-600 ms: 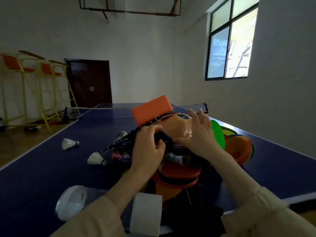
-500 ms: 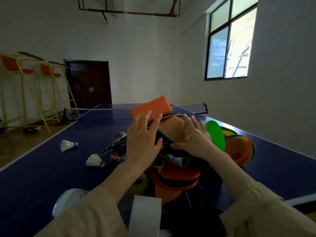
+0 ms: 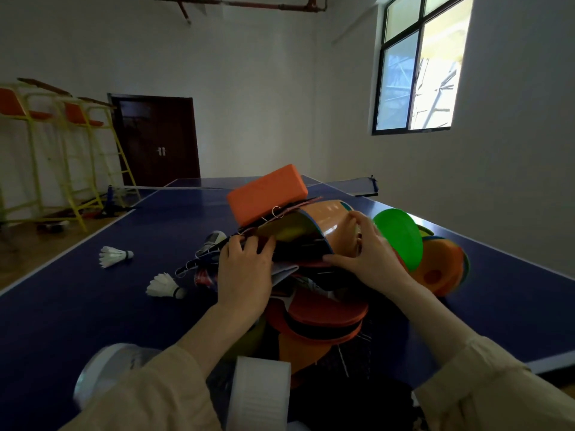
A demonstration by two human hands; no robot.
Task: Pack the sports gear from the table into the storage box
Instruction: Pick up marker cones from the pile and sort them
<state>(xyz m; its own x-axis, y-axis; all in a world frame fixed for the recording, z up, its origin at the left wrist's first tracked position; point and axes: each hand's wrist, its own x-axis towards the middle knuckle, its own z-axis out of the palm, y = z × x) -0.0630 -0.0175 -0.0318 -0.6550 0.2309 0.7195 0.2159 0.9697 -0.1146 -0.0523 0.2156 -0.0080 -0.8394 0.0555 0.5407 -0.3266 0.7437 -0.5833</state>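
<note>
Two hands are on a tall heap of mixed gear that sits mid-way on the dark blue table-tennis table. Our left hand lies on the heap's left flank, fingers curled over a dark bundle w/ small wire hooks; whether it truly grips or just presses, we can't tell. Our right hand has fingers spread against the glossy orange curved plastic piece, thumb tucked at its lower edge.

Risks as we judge them:
- The orange rectangular foam block rests tilted on top of the heap, held by nothing. Any tug on the layers below prob. tips it off toward the far side.
- The bright green plastic disc leans on edge just beside our right hand, w/ orange discs behind it; a nudge from the wrist could send it rolling to the table's right edge.
- The wire hooks may snag, so pulling one item could drag others.
- Two white feather shuttlecocks lie loose left of the heap, easily swept off by a sleeve.

The storage box isn't clearly visible; dark shapes at the near edge may be it, can't say.
</note>
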